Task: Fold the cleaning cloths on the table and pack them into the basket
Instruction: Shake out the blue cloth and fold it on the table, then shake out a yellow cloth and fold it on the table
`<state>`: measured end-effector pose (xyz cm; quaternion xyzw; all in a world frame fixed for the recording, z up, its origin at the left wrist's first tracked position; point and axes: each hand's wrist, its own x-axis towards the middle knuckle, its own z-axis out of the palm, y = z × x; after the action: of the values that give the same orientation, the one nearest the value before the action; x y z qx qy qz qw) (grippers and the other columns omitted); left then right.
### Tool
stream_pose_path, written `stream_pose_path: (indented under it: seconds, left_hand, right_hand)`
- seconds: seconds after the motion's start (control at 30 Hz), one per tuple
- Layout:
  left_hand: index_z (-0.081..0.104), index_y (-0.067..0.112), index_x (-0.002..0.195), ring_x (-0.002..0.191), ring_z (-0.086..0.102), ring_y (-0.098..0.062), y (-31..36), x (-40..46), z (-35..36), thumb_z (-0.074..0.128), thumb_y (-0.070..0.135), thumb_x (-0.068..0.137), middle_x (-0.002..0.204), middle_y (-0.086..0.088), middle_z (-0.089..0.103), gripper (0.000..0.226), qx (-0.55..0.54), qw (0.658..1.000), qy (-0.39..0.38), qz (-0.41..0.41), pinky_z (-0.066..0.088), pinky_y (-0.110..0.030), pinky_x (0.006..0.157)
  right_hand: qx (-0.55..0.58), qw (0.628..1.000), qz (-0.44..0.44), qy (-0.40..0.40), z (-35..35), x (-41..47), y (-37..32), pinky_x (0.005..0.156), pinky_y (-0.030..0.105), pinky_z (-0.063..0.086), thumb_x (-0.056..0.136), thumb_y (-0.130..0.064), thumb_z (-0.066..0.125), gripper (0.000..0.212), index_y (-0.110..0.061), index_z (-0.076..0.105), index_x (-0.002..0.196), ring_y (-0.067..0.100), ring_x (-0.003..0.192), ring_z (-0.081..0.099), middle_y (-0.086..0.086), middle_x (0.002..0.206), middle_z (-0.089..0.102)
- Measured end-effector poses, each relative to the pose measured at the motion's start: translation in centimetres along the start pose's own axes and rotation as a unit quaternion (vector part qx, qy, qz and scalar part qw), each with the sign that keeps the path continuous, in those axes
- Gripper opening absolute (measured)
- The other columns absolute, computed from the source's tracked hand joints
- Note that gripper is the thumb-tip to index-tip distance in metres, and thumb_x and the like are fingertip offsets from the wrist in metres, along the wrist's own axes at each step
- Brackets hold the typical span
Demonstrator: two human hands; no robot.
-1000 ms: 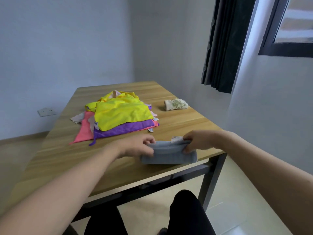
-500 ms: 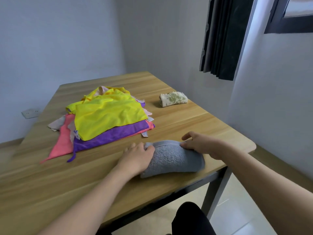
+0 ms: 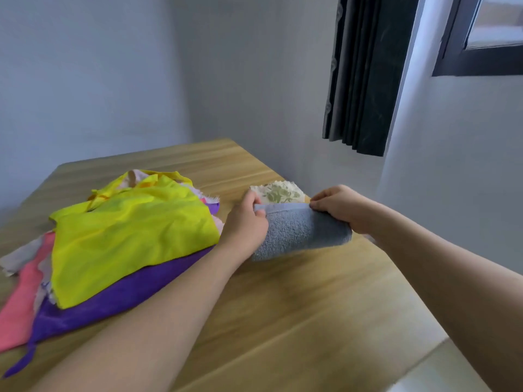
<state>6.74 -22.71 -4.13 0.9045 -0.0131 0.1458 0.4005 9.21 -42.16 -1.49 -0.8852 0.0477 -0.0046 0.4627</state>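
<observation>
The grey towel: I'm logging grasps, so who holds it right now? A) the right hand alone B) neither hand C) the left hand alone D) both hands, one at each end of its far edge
D: the left hand and the right hand each pinch an end of the far edge of the grey towel.

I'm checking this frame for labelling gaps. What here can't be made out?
- Basket: nowhere in the head view.
- Floral cloth: near part hidden behind the grey towel.
- Lower cloths in the pile: covered by the yellow cloth; count unclear.
- Left hand and right hand: fingertips tucked into the towel's edge.
</observation>
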Motion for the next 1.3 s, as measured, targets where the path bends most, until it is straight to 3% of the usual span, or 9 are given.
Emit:
stream_pose_path:
  seconds: [0.1, 0.27, 0.4, 0.5, 0.63, 0.77, 0.87, 1.13, 1.3]
  left_hand:
    - [0.044, 0.027, 0.096, 0.085, 0.049, -0.027, 0.4, 3.5, 1.9, 0.041, 0.017, 0.096, 0.102, -0.005, 0.055, 0.011, -0.017, 0.999, 0.040, -0.006, 0.030, -0.030, 0.067]
    - [0.051, 0.023, 0.105, 0.089, 0.045, -0.021, -1.3, 7.2, 5.6, 0.042, 0.018, 0.095, 0.116, -0.007, 0.050, 0.014, -0.032, 0.998, 0.031, -0.043, 0.032, -0.026, 0.076]
    - [0.055, 0.016, 0.109, 0.109, 0.049, -0.035, -3.2, 7.8, 8.6, 0.042, 0.020, 0.094, 0.115, -0.014, 0.049, 0.020, -0.043, 0.993, 0.065, -0.093, 0.036, -0.037, 0.099]
    - [0.054, 0.019, 0.110, 0.110, 0.049, -0.035, -3.4, 8.3, 9.3, 0.042, 0.022, 0.093, 0.116, -0.014, 0.052, 0.021, -0.052, 0.990, 0.074, -0.105, 0.037, -0.040, 0.100]
    - [0.049, 0.026, 0.093, 0.105, 0.052, -0.032, -3.8, 9.0, 8.8, 0.044, 0.031, 0.090, 0.110, -0.008, 0.057, 0.008, -0.076, 0.988, 0.016, -0.134, 0.042, -0.042, 0.095]
    - [0.050, 0.031, 0.090, 0.102, 0.056, -0.030, -2.4, 9.5, 6.8, 0.049, 0.043, 0.073, 0.111, -0.007, 0.058, 0.021, -0.106, 0.983, -0.022, -0.146, 0.046, -0.042, 0.092]
    - [0.051, 0.030, 0.094, 0.106, 0.052, -0.025, -1.4, 8.9, 4.6, 0.051, 0.044, 0.076, 0.112, 0.002, 0.051, 0.024, -0.077, 0.986, -0.011, -0.147, 0.041, -0.043, 0.098]
    - [0.048, 0.020, 0.123, 0.124, 0.036, -0.028, -2.0, 3.9, -3.3, 0.048, 0.027, 0.090, 0.131, -0.005, 0.040, 0.034, 0.053, 0.998, -0.037, -0.016, 0.031, -0.037, 0.108]
    - [0.049, 0.016, 0.125, 0.128, 0.034, -0.028, -5.2, -0.5, -9.4, 0.053, 0.024, 0.091, 0.133, -0.005, 0.042, 0.035, 0.137, 0.989, -0.034, 0.050, 0.023, -0.029, 0.106]
  right_hand:
    - [-0.028, 0.996, -0.051, 0.067, 0.0, 3.9, -0.4, 0.086, 0.031, 0.048, 0.085, -0.021, 0.065, 0.008, -0.016, 0.070, 0.090, 0.022, 0.097, 0.060, 0.005, 0.099, 0.068]
    - [-0.137, 0.979, -0.079, 0.127, 1.3, 9.3, 1.1, 0.082, 0.030, 0.046, 0.086, -0.020, 0.055, 0.011, -0.022, 0.066, 0.088, 0.028, 0.100, 0.059, 0.005, 0.103, 0.068]
    - [-0.172, 0.978, -0.050, 0.104, 4.1, 12.0, 4.3, 0.088, 0.036, 0.045, 0.092, -0.022, 0.041, 0.025, -0.021, 0.061, 0.108, 0.032, 0.110, 0.054, 0.008, 0.116, 0.064]
    - [-0.127, 0.985, -0.031, 0.108, 4.4, 13.1, 5.3, 0.094, 0.036, 0.041, 0.094, -0.028, 0.040, 0.029, -0.023, 0.056, 0.117, 0.031, 0.116, 0.051, 0.007, 0.123, 0.061]
    - [-0.046, 0.991, -0.018, 0.126, 2.7, 12.4, 5.3, 0.098, 0.034, 0.037, 0.092, -0.037, 0.051, 0.042, -0.018, 0.051, 0.129, 0.025, 0.122, 0.049, 0.006, 0.130, 0.056]
    - [-0.087, 0.980, -0.050, 0.171, 1.3, 11.1, 4.0, 0.105, 0.046, 0.036, 0.093, -0.044, 0.045, 0.047, -0.019, 0.046, 0.132, 0.028, 0.123, 0.047, 0.008, 0.134, 0.052]
    - [-0.167, 0.965, -0.079, 0.187, 1.5, 8.9, 2.8, 0.106, 0.045, 0.031, 0.095, -0.041, 0.041, 0.044, -0.020, 0.045, 0.134, 0.029, 0.127, 0.043, 0.007, 0.140, 0.045]
    - [-0.247, 0.927, -0.223, 0.172, 4.4, 0.3, -1.6, 0.110, 0.038, 0.022, 0.097, -0.036, 0.041, 0.041, -0.020, 0.044, 0.134, 0.022, 0.134, 0.033, 0.000, 0.143, 0.040]
    - [-0.228, 0.916, -0.308, 0.118, 9.3, -4.0, -6.6, 0.106, 0.037, 0.025, 0.092, -0.028, 0.050, 0.043, -0.018, 0.047, 0.134, 0.025, 0.130, 0.037, 0.001, 0.141, 0.043]
